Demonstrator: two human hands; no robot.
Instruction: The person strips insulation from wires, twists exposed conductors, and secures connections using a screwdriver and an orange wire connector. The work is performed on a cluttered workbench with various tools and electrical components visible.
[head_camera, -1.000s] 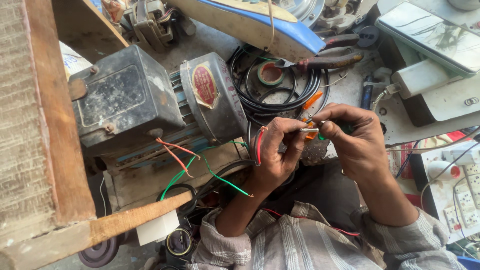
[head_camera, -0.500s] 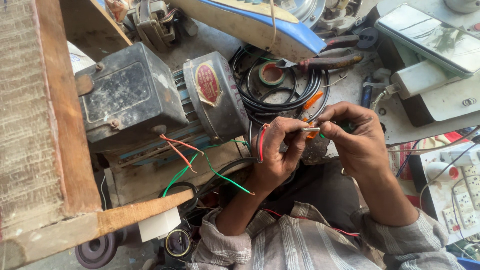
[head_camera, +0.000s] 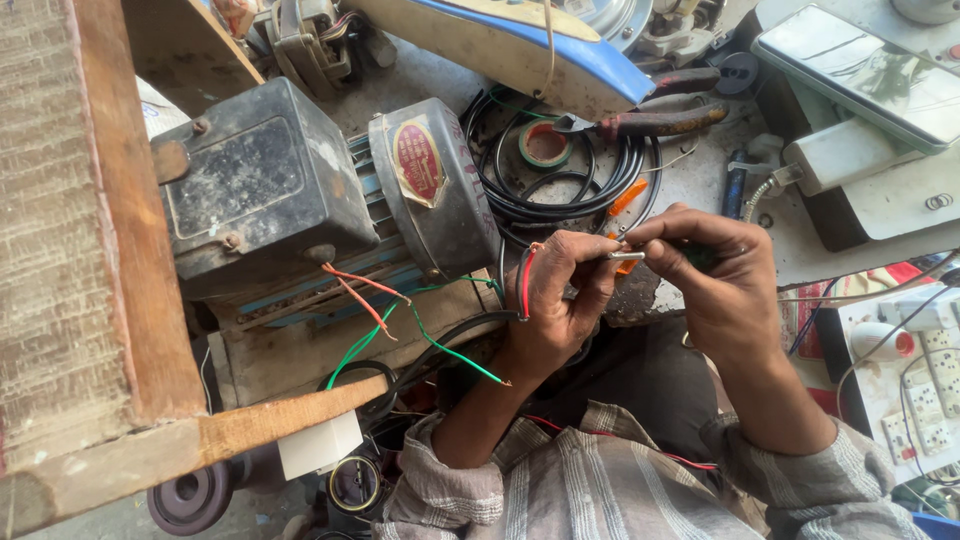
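My left hand (head_camera: 560, 305) grips a black cable whose red and black wire ends (head_camera: 525, 282) stick up beside the thumb. My right hand (head_camera: 715, 285) pinches a small tool with a metal tip (head_camera: 626, 256). The tip touches my left fingertips, with an orange piece just below it. Both hands meet in front of a grey electric motor (head_camera: 330, 200) with a red oval label. Loose red wires (head_camera: 365, 290) and green wires (head_camera: 450, 352) hang out of the motor's base.
A wooden beam (head_camera: 100, 260) runs down the left. Behind the hands lie a coil of black cable (head_camera: 600, 195), a tape roll (head_camera: 545, 143), pliers (head_camera: 655, 120) and a blue-and-cream casing (head_camera: 520, 50). White socket strips (head_camera: 925, 375) sit at right.
The hands stay together in nearly the same spot. The tool tip has shifted slightly against the left fingertips, and the view has drifted a little.
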